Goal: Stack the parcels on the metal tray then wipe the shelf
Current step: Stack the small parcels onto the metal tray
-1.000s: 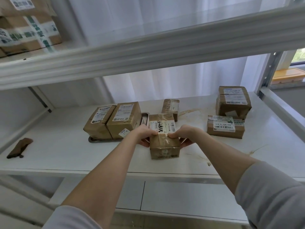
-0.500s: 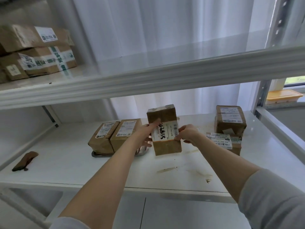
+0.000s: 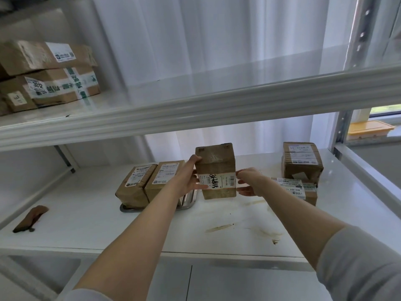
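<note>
I hold a brown parcel (image 3: 216,166) with a white barcode label upright in the air, above the right end of the metal tray (image 3: 188,203). My left hand (image 3: 188,177) grips its left side, fingers over the top corner. My right hand (image 3: 249,181) pinches its right edge. Two brown parcels (image 3: 135,185) (image 3: 165,179) stand side by side on the tray, which my left arm partly hides. On the white shelf (image 3: 86,224) to the right, a cube-shaped parcel (image 3: 301,164) sits behind a flat one (image 3: 299,190). Brown stains (image 3: 219,228) streak the shelf surface.
A brown cloth (image 3: 30,218) lies at the shelf's left end. The upper shelf beam (image 3: 195,111) hangs close above the held parcel, with stacked parcels (image 3: 50,74) on its left. A metal upright (image 3: 345,131) bounds the right side; a yellow box (image 3: 368,129) sits beyond it.
Both hands lifted the labelled parcel off the shelf and turned it upright. It now hangs higher and nearer the tray. My view tilted upward.
</note>
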A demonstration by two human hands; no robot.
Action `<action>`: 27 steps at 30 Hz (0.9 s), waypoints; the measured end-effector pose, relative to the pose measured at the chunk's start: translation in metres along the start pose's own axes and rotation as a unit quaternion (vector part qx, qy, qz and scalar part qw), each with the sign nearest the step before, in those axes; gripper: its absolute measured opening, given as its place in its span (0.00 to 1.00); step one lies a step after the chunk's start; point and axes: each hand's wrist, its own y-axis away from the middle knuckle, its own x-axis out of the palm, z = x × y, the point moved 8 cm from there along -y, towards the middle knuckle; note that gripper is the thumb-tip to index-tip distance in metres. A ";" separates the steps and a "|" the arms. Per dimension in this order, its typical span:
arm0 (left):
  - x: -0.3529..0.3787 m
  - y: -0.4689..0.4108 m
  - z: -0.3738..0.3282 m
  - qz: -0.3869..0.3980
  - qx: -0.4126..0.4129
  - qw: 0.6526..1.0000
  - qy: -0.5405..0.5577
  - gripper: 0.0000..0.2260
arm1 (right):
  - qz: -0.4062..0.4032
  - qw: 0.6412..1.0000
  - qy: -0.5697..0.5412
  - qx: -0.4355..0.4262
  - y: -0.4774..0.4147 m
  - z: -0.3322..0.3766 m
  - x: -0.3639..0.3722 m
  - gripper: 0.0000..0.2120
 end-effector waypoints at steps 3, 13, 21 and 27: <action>-0.004 -0.004 0.001 0.012 0.012 1.000 0.002 0.05 | 0.034 0.998 -0.044 0.029 0.002 -0.003 0.005 0.22; -0.024 -0.010 0.020 -0.019 -0.045 0.997 -0.064 0.12 | 0.102 0.973 -0.208 0.024 0.000 0.010 0.020 0.16; -0.033 -0.011 0.028 -0.032 -0.063 0.992 -0.104 0.02 | 0.137 0.972 -0.193 -0.009 0.004 0.016 0.032 0.10; -0.035 -0.010 0.035 -0.034 -0.084 0.986 -0.137 0.16 | 0.116 0.975 -0.190 -0.019 0.002 0.017 0.031 0.15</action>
